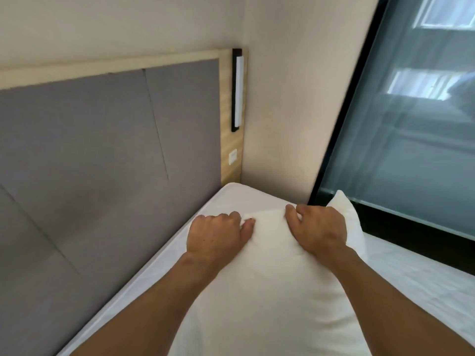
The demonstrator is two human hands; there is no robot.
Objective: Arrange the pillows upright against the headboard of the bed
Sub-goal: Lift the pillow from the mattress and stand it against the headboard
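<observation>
Headboard [102,150] padding stands bare at left, with a strip of mattress [144,268] between it and the pillow [262,291]. Left hand [218,235] and right hand [318,227], set apart, both pinch the pillow's far edge. Such soft filling could fold or slump flat if released before leaning on the padding.

Bedroom, likely a hotel room. Evidence: bed [257,201] with white sheet at lower centre; grey padded headboard [102,150] in wood frame at left; wall lamp [237,89] and switch [233,157] (both on the frame); large window [411,124] at right.
</observation>
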